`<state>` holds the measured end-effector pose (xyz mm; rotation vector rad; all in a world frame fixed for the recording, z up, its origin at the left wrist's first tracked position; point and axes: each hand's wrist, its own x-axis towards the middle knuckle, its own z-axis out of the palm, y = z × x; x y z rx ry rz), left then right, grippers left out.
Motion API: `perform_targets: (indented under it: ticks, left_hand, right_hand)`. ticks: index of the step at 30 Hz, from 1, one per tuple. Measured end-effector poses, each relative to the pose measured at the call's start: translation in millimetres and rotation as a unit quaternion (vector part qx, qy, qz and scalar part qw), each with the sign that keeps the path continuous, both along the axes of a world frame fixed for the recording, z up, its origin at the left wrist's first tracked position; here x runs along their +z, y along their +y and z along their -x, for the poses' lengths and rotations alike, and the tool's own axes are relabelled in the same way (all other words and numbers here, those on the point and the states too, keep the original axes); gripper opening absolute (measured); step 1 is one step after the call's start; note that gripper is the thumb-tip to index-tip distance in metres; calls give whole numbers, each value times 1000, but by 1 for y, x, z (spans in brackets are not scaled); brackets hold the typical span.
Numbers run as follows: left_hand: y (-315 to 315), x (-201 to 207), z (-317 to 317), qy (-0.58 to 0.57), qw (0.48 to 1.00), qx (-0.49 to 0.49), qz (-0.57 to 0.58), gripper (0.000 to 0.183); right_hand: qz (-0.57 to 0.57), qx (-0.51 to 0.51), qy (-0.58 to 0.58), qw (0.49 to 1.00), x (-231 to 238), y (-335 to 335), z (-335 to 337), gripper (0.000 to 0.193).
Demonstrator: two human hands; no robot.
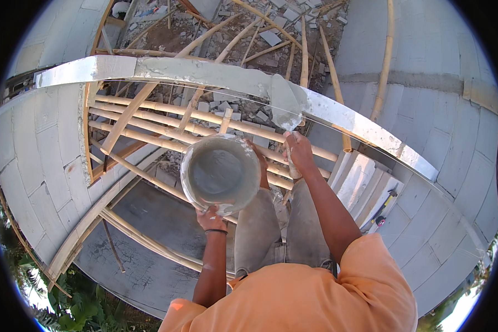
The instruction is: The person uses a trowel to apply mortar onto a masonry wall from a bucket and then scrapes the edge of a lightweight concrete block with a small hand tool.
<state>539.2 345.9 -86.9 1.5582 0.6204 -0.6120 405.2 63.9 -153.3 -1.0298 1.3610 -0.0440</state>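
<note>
My left hand is closed on the near side of a round bucket. Grey wet mortar lies inside, and dried mortar coats the rim. In my right hand is the handle of a trowel. Its blade, smeared with mortar, meets the top of a white block wall in front of me. Along that wall top, a layer of fresh mortar runs left from the blade. A thin string is stretched along the near side of the blocks.
Below the wall, several bamboo poles form a platform under my feet. Slanting bamboo props stand beyond, above broken-block rubble. Pale block walls rise on both sides. Stacked blocks and a tape measure sit at right.
</note>
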Motion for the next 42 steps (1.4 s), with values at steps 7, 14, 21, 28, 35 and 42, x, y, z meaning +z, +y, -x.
perform_targets:
  ticks: [7,14,21,28,35,42]
  left_hand:
    - [-12,-9,45,25,999,-16,35,71]
    - [-15,9,92,0,999,42,9,71]
    - [-5,-1,106,37,994,82,54,72]
    - [3,10,98,10,997,71,19,61]
    - [19,28,62,15,996,88,5,60]
    - [29,45,19,7,997,71,-33,52]
  right_hand:
    - [25,-2,-119,993,-68,-28,133,39]
    - [-24,52,-83,995,10,-19,136,37]
    - [168,156,-89,969,-63,-31,-11,42]
    - [145,202,72,966,-61,2,56,48]
    - [160,193,107,962,35,23,98,43]
    - [316,285,208,881,103,18,-21,35]
